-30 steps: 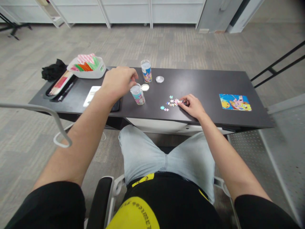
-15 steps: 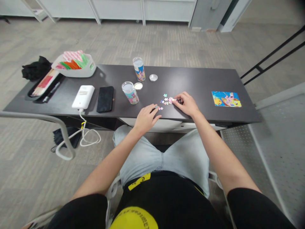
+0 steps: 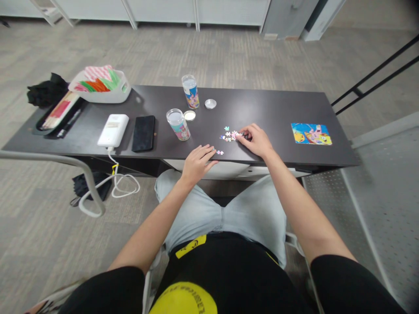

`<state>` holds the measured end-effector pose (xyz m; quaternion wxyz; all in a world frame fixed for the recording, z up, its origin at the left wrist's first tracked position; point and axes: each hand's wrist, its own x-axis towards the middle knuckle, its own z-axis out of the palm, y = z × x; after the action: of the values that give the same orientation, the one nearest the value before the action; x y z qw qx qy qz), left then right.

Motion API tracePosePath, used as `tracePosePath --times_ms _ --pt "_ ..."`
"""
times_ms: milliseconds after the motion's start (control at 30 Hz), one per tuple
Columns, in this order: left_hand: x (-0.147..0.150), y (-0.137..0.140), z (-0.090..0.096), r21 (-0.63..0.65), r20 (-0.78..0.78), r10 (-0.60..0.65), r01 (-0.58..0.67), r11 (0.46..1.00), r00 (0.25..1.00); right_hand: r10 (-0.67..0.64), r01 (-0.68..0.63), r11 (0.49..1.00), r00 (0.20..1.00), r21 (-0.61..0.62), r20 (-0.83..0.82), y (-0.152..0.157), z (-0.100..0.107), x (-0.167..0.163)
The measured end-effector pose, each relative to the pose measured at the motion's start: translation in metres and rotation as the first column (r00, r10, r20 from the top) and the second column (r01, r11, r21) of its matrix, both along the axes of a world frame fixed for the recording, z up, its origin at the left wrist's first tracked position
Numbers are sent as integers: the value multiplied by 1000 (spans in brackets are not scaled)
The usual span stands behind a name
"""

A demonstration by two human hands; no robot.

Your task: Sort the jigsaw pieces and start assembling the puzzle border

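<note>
A small cluster of jigsaw puzzle pieces [image 3: 228, 134], pale with pink and teal bits, lies on the dark table. At its right side is my right hand [image 3: 257, 140], thumb and forefinger tips together on a puzzle piece that they mostly cover. My left hand [image 3: 197, 162] rests at the table's front edge, palm down with fingers stretched out. Its fingertips are beside a pink puzzle piece [image 3: 220, 152] that lies apart from the cluster. Left of the pieces stand two clear cans, a pink-and-teal can [image 3: 180, 126] and a blue can [image 3: 190, 92].
Two round lids, one pale [image 3: 189, 115] and one silvery [image 3: 211, 104], lie near the cans. A cartoon picture card [image 3: 311, 134] is at the right. Leftward are a black phone [image 3: 144, 133], a white power bank [image 3: 113, 131] with cable, and a white basket [image 3: 108, 97] of colourful packets.
My left hand has shifted slightly left and toward me. The pink piece beside it sits a little closer to the front edge. My right hand stays at the cluster.
</note>
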<state>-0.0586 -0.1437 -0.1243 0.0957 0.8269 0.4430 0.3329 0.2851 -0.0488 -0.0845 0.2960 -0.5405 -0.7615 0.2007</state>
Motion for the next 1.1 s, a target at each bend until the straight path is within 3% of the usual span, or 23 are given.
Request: tracePosePath --times_ms 200,400,533,800,900,967,1100 --pt "-14 -10 -4 57 85 -3 -2 998 996 14 -14 1000 1000 2 -12 3 -1 1" --pt "19 7 0 69 102 39 -46 997 994 1 -1 1000 1000 8 -7 1 0 0" --pt "33 14 2 33 42 -23 21 999 999 5 -5 1000 1000 13 -22 0 1 -1" --pt "4 -9 6 99 21 -171 168 981 985 23 -22 1000 999 6 -37 2 1 1" --pt "-6 -8 24 144 32 -149 143 979 988 17 -17 1000 999 -12 -34 1 2 0" --pt "-16 -1 46 189 56 -92 80 979 994 12 -13 1000 999 -22 -31 0 3 0" --pt "-46 27 108 285 157 169 -208 936 973 6 -7 1000 999 -16 -39 0 3 -1"
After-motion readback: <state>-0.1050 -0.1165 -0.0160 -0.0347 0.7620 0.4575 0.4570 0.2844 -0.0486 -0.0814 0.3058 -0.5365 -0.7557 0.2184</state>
